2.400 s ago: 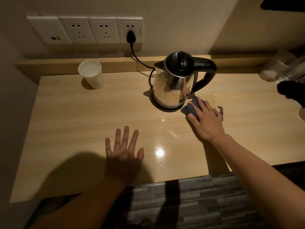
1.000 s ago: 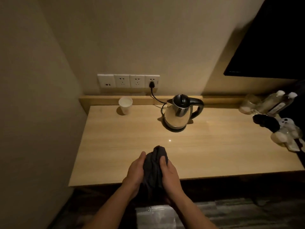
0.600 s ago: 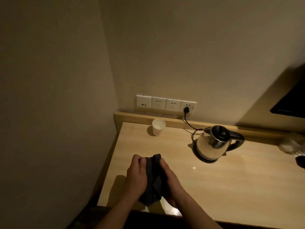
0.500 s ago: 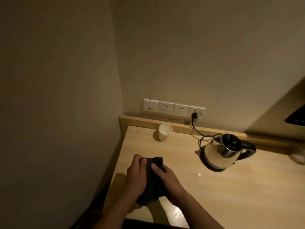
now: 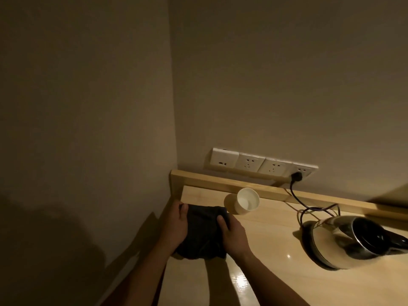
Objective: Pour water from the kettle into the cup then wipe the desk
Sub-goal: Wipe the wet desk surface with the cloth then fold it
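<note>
my left hand [image 5: 176, 226] and right hand [image 5: 231, 235] flank the dark cloth [image 5: 203, 233], fingers [image 5: 223, 221] clamped on its edges, near the counter [image 5: 276, 272] corner, with the cup [image 5: 247, 200] just beyond my right.

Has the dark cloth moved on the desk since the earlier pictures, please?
Yes. The cloth, then beside the kettle, now sits near the desk's left corner, just left of the cup, held by both hands.

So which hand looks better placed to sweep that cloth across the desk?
Probably the right hand: it lies on the cloth on the open-desk side; the left hand is beside the wall.
</note>
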`<state>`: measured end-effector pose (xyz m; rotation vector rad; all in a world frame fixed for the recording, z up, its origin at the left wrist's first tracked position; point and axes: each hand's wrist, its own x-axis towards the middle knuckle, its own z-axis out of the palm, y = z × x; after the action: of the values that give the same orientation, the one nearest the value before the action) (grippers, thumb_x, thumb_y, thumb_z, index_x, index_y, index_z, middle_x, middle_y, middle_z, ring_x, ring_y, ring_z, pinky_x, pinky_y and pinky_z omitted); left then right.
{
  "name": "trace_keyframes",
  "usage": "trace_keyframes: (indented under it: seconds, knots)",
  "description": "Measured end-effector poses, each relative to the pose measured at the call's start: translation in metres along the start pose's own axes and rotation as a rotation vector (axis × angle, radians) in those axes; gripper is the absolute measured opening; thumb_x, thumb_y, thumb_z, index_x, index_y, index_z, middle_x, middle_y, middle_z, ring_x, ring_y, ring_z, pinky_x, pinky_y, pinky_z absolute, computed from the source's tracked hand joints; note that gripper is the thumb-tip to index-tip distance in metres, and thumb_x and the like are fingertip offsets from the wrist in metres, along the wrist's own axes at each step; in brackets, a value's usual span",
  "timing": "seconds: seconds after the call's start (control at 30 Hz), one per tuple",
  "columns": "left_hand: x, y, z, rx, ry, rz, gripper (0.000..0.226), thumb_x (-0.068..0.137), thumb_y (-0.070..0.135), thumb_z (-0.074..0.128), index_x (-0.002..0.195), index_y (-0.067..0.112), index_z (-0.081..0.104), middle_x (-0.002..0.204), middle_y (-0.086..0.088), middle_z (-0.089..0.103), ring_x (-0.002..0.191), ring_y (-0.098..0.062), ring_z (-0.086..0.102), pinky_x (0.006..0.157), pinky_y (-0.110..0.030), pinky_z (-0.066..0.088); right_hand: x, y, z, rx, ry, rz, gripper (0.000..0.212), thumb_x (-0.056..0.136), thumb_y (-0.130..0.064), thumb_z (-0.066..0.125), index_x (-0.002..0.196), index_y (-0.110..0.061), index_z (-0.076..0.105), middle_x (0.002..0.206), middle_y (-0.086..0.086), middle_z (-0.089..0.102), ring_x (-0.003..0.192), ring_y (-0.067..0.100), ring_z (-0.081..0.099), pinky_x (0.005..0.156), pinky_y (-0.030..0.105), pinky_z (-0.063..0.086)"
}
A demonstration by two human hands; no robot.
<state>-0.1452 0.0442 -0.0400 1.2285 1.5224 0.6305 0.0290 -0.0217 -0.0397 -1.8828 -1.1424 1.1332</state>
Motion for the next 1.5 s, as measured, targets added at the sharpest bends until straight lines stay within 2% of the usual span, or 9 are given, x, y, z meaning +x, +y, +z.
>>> trace_keyframes:
  seconds: [0.13, 0.33, 0.63, 0.8, 0.9, 1.0, 1.1, 1.17, 1.5]
  knots:
    - [0.043, -0.009, 0.009, 0.033, -0.021, -0.034, 0.024, 0.115, 0.033, 0.038, 0.104, 0.017, 0.053, 0.1, -0.002, 0.062, 0.097, -0.021, 0.061, 0.079, -0.035, 0.043, 0.038, 0.001, 0.006, -0.241, 0.007, 0.007, 0.023, 0.111, -0.035, 0.046, 0.117, -0.016, 0.056, 0.106, 0.005, 0.071, 0.1, 0.025, 0.07, 0.08, 0.034, 0.049]
    - [0.098, -0.009, 0.019, 0.085, -0.054, -0.03, 0.027, 0.115, 0.031, 0.038, 0.103, 0.013, 0.054, 0.093, -0.003, 0.06, 0.084, -0.015, 0.056, 0.065, -0.03, 0.038, 0.079, 0.005, 0.005, -0.164, -0.032, 0.014, 0.017, 0.108, -0.026, 0.056, 0.117, -0.011, 0.056, 0.108, -0.002, 0.066, 0.105, 0.018, 0.066, 0.093, 0.036, 0.055]
    - [0.131, -0.011, 0.035, 0.027, 0.021, 0.019, 0.017, 0.113, 0.021, 0.049, 0.1, 0.013, 0.056, 0.094, -0.003, 0.061, 0.095, -0.024, 0.06, 0.078, -0.033, 0.039, 0.101, 0.013, 0.017, -0.203, 0.103, 0.075, 0.015, 0.107, -0.022, 0.056, 0.122, -0.018, 0.053, 0.111, 0.0, 0.068, 0.106, 0.021, 0.068, 0.093, 0.044, 0.058]
    - [0.13, -0.015, 0.033, 0.051, 0.118, 0.04, 0.024, 0.111, 0.025, 0.054, 0.12, 0.005, 0.061, 0.112, -0.012, 0.065, 0.109, -0.034, 0.065, 0.087, -0.042, 0.05, 0.101, 0.015, 0.026, -0.433, 0.156, 0.044, 0.039, 0.098, -0.015, 0.068, 0.133, -0.012, 0.049, 0.13, 0.009, 0.059, 0.116, 0.027, 0.063, 0.09, 0.041, 0.058]
    - [0.114, -0.029, 0.035, 0.342, 0.226, 0.19, 0.03, 0.104, 0.022, 0.064, 0.129, 0.006, 0.062, 0.13, -0.018, 0.059, 0.12, -0.035, 0.058, 0.099, -0.053, 0.053, 0.09, 0.015, 0.034, -0.672, 0.143, -0.094, 0.063, 0.089, -0.022, 0.08, 0.143, -0.014, 0.05, 0.135, 0.012, 0.054, 0.117, 0.028, 0.058, 0.096, 0.039, 0.055]
    - [0.099, -0.044, 0.045, 0.603, 0.127, 0.429, 0.039, 0.103, 0.021, 0.061, 0.14, 0.009, 0.063, 0.15, -0.018, 0.057, 0.138, -0.039, 0.055, 0.113, -0.056, 0.047, 0.088, 0.017, 0.037, -0.773, 0.05, -0.241, 0.07, 0.09, -0.033, 0.077, 0.151, -0.018, 0.047, 0.152, 0.011, 0.05, 0.137, 0.031, 0.05, 0.114, 0.042, 0.044]
    - [0.096, -0.058, 0.051, 0.834, -0.117, 0.439, 0.065, 0.109, 0.041, 0.016, 0.166, 0.013, 0.024, 0.177, -0.008, 0.015, 0.165, -0.025, 0.007, 0.132, -0.044, 0.009, 0.089, 0.031, 0.032, -0.85, -0.103, -0.27, 0.075, 0.102, -0.036, 0.06, 0.164, -0.019, 0.022, 0.174, 0.006, 0.015, 0.161, 0.025, 0.007, 0.128, 0.038, 0.007]
    - [0.1, -0.068, 0.048, 0.937, -0.176, 0.406, 0.072, 0.1, 0.051, -0.008, 0.165, 0.02, -0.006, 0.177, -0.001, -0.01, 0.162, -0.018, -0.016, 0.132, -0.042, -0.008, 0.084, 0.045, 0.027, -0.849, -0.151, -0.292, 0.071, 0.107, -0.036, 0.047, 0.166, -0.02, 0.012, 0.173, 0.001, -0.002, 0.16, 0.02, -0.01, 0.131, 0.041, 0.007]
    - [0.105, -0.07, 0.043, 1.067, -0.183, 0.443, 0.076, 0.099, 0.061, -0.005, 0.162, 0.021, -0.017, 0.174, -0.001, -0.02, 0.161, -0.017, -0.02, 0.132, -0.048, -0.011, 0.07, 0.079, 0.021, -0.927, -0.138, -0.344, 0.071, 0.106, -0.062, 0.021, 0.165, -0.033, -0.005, 0.173, -0.006, -0.014, 0.157, 0.009, -0.024, 0.128, 0.039, -0.003]
